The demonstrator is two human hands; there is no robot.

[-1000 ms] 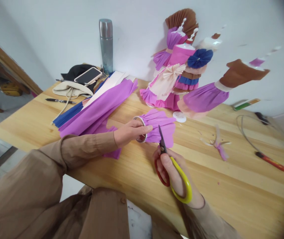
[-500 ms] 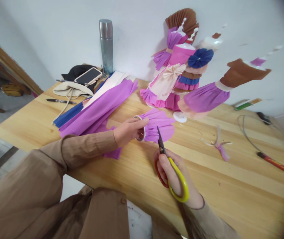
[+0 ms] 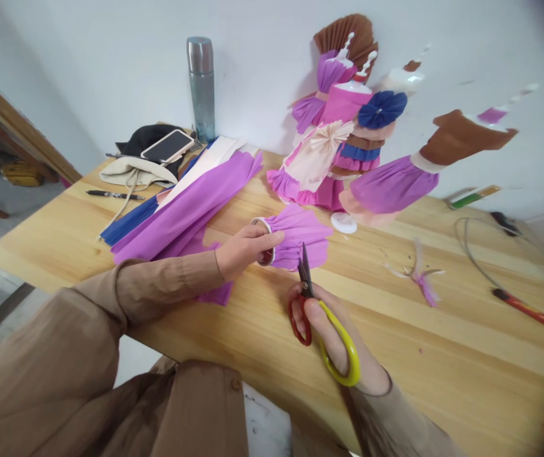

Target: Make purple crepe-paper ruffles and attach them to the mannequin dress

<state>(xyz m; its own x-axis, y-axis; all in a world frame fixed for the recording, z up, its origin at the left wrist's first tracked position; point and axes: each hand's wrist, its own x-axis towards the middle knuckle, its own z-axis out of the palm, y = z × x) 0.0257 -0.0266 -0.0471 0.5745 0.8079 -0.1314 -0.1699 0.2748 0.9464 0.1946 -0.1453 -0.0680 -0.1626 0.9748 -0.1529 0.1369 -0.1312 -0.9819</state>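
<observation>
My left hand grips the white ring end of a pleated purple crepe-paper skirt lying on the wooden table. My right hand holds scissors with one red and one yellow handle loop. The dark blades point up and away, tips at the skirt's lower hem. Both arms wear brown sleeves.
Long purple, blue and cream crepe sheets lie at the back left. A phone rests on a cap beside a steel bottle and a pen. Paper-dress dolls stand against the wall. Paper scraps and a red-handled tool lie right.
The scissors have drawn back slightly toward me and left, with the handles spread wider. My left hand has pulled the purple skirt a little to the left.
</observation>
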